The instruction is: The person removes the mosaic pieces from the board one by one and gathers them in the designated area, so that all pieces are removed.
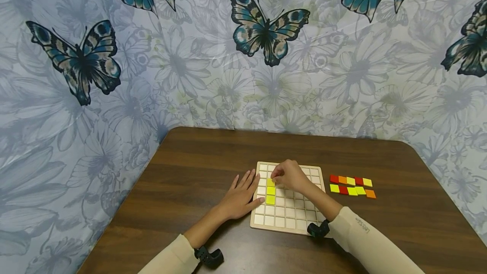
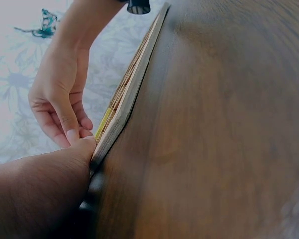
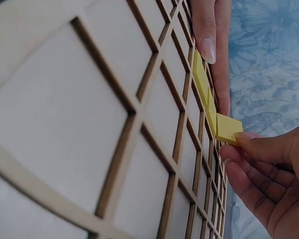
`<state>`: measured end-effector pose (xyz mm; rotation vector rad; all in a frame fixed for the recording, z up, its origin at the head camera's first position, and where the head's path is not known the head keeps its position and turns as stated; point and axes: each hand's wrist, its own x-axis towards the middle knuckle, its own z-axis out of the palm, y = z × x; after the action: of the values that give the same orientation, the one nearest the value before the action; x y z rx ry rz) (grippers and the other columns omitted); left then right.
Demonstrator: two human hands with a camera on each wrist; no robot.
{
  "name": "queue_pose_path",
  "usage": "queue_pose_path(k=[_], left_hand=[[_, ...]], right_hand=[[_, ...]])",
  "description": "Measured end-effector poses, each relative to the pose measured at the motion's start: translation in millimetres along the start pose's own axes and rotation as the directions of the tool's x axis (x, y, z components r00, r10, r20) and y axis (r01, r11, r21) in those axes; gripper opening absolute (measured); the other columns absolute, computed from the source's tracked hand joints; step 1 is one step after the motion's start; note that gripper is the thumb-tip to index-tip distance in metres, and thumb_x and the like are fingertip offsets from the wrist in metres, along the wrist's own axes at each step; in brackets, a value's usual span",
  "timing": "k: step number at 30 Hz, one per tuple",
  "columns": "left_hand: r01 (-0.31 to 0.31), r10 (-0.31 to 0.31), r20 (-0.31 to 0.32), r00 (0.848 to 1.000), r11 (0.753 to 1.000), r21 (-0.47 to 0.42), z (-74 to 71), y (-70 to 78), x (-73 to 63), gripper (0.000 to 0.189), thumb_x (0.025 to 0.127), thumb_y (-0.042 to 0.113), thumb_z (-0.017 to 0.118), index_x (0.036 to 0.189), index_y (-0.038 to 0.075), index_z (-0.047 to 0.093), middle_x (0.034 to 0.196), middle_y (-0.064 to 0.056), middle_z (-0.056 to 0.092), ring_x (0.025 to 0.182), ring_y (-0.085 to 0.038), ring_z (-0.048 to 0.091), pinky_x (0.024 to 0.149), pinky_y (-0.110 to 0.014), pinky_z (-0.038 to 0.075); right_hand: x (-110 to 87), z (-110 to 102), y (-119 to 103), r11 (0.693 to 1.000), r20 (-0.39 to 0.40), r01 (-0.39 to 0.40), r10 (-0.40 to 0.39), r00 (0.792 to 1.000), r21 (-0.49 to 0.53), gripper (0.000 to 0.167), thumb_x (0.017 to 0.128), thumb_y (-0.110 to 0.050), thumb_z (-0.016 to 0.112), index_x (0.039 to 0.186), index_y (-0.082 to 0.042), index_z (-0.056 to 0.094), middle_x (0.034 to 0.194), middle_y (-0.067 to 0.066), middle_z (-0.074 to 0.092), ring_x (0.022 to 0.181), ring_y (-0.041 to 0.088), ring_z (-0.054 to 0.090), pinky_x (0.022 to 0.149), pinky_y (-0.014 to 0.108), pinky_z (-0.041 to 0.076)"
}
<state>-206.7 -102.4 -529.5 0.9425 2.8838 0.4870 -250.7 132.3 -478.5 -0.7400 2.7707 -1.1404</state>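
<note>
A pale wooden grid board (image 1: 279,222) lies on the table, its square cells divided by thin raised strips. My right hand (image 1: 291,175) is over its upper left part, pinching a yellow square tile (image 3: 228,128) between thumb and fingertips. That tile is tilted above the cells. Below it in the same column sit two more yellow tiles (image 1: 270,199). My left hand (image 1: 237,198) lies with fingers spread at the board's left edge, its thumb reaching over the rim beside the tiles. In the left wrist view, the board's side edge (image 2: 134,94) shows next to this hand.
Right of the board, two rows of red, orange and yellow tiles (image 1: 351,190) lie on the brown wooden table (image 1: 190,160). A wall cloth with butterflies (image 1: 269,33) hangs behind. Dark wrist cameras (image 1: 211,258) sit on both wrists, the right one over the board's lower right corner.
</note>
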Motion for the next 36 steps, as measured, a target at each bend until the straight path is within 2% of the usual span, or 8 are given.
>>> queue_pose_path(k=[6, 20, 25, 30, 36], left_hand=[[-0.006, 0.006, -0.005, 1.0, 1.0, 0.004, -0.3, 1.4, 1.1, 0.08, 0.106, 0.059, 0.034, 0.163, 0.007, 0.016, 0.169, -0.016, 0.008, 0.156, -0.031, 0.007, 0.121, -0.059, 0.008], [0.002, -0.002, -0.003, 1.0, 1.0, -0.006, -2.1, 1.5, 1.0, 0.08, 0.106, 0.059, 0.034, 0.163, 0.007, 0.015, 0.169, -0.016, 0.007, 0.156, -0.031, 0.006, 0.121, -0.059, 0.006], [-0.007, 0.007, -0.007, 1.0, 1.0, -0.02, -0.8, 1.1, 0.6, 0.08, 0.106, 0.056, 0.038, 0.163, 0.005, 0.015, 0.169, -0.018, 0.007, 0.156, -0.033, 0.006, 0.121, -0.06, 0.006], [-0.015, 0.014, -0.012, 1.0, 1.0, -0.025, 0.1, 1.1, 0.0, 0.08, 0.106, 0.054, 0.04, 0.163, 0.004, 0.016, 0.169, -0.018, 0.008, 0.156, -0.034, 0.007, 0.121, -0.06, 0.006], [-0.019, 0.018, -0.026, 1.0, 0.999, -0.039, 4.1, -1.0, 0.2, 0.08, 0.106, 0.055, 0.039, 0.163, 0.005, 0.015, 0.169, -0.018, 0.007, 0.156, -0.033, 0.006, 0.121, -0.06, 0.005]], right_hand=[[-6.1, -4, 0, 0.998, -0.005, -0.043, 0.043, 0.999, 0.041, 0.006, 0.089, -0.003, 0.077, 0.089, 0.003, 0.078, 0.076, 0.001, 0.073, 0.067, 0.017, 0.071, 0.061, 0.027, 0.055], [-27.6, -19, 4, 0.995, -0.052, -0.035, 0.04, 0.998, 0.097, 0.005, 0.088, -0.002, 0.078, 0.09, 0.002, 0.078, 0.08, 0.003, 0.074, 0.069, 0.021, 0.072, 0.063, 0.026, 0.057], [-38.3, -24, 8, 0.997, -0.078, -0.034, 0.04, 0.996, 0.068, 0.005, 0.088, -0.006, 0.079, 0.088, -0.002, 0.079, 0.079, -0.001, 0.073, 0.07, 0.015, 0.068, 0.066, 0.027, 0.056], [-49.6, -30, 8, 0.993, -0.088, -0.091, 0.099, 0.991, 0.081, 0.004, 0.089, -0.009, 0.078, 0.089, -0.005, 0.08, 0.082, -0.003, 0.074, 0.073, 0.011, 0.066, 0.07, 0.028, 0.056], [-62.7, -39, 9, 0.985, -0.1, -0.124, 0.136, 0.986, 0.116, 0.004, 0.09, -0.005, 0.076, 0.09, -0.006, 0.08, 0.085, 0.001, 0.075, 0.073, 0.018, 0.069, 0.068, 0.026, 0.056]])
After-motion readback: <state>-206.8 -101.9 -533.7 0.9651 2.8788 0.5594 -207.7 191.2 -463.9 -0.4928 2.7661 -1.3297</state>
